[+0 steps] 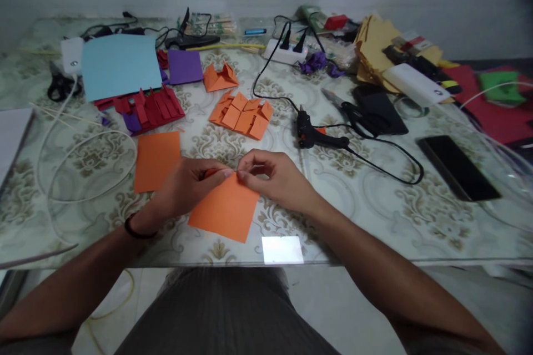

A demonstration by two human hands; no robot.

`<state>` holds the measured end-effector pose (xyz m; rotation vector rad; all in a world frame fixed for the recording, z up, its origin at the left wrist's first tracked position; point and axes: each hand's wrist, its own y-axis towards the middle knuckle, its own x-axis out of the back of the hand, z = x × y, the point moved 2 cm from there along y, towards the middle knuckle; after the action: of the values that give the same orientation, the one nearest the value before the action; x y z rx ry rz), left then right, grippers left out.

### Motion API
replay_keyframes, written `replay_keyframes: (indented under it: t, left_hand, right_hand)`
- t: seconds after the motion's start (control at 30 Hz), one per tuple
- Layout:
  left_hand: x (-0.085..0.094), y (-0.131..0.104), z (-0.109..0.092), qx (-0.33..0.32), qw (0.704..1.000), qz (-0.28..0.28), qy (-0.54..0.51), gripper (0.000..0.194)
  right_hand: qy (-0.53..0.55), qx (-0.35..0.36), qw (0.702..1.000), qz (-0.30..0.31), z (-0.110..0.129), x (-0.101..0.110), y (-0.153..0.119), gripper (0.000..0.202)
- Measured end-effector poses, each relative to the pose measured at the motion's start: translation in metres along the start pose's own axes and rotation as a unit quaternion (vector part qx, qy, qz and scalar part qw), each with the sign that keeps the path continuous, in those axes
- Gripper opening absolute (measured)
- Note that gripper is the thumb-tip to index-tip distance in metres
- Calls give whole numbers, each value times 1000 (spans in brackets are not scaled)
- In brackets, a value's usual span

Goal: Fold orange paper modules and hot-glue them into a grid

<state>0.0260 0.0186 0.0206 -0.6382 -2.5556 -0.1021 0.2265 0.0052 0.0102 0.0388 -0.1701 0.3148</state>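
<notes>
An orange sheet of paper (227, 208) lies near the table's front edge, its far edge pinched between both hands. My left hand (194, 180) is closed on the far edge, thumb on top. Close beside it, my right hand (268, 175) pinches the same edge with thumb and forefinger. A second orange sheet (156, 158) lies flat, partly behind my left hand. Beyond my hands sit a folded orange paper piece (244, 115) and a smaller folded orange piece (220, 76). To the right rests a black glue gun (306, 133) with its cable.
Black scissors (362, 116) and a dark phone (458, 168) lie to the right. Folded red paper strips (152, 111), a light blue sheet (120, 66) and a purple square (185, 66) are at the back left. A power strip (285, 51) stands behind. A white cable (89, 199) loops on the left.
</notes>
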Motion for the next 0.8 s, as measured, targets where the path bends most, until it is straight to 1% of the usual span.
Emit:
replay_keyframes:
  t: [0.2, 0.3, 0.37, 0.5, 0.63, 0.73, 0.8]
  left_hand:
    - [-4, -2, 4, -38, 999, -8, -26, 15]
    - [-4, -3, 1, -35, 998, -17, -45, 13]
    - [-1, -2, -1, -27, 997, -29, -64, 13]
    - [12, 1, -4, -8, 992, -68, -108, 12]
    - [22, 1, -4, -2, 988, -88, -124, 16]
    - [22, -1, -3, -19, 991, -82, -107, 16]
    - [17, -2, -2, -28, 993, -70, -96, 13]
  right_hand:
    - [-18, 21, 1000, 6, -2, -3, -2, 2]
    - [-27, 32, 999, 6, 1, -4, -3, 3]
    - [-24, 35, 999, 6, 4, -3, -4, 3]
    - [-6, 33, 999, 0, 8, 6, -3, 3]
    - [-1, 31, 999, -7, 7, 22, -2, 4]
    - [11, 48, 998, -27, 5, 30, -1, 5]
    - [24, 67, 997, -34, 6, 29, -2, 5]
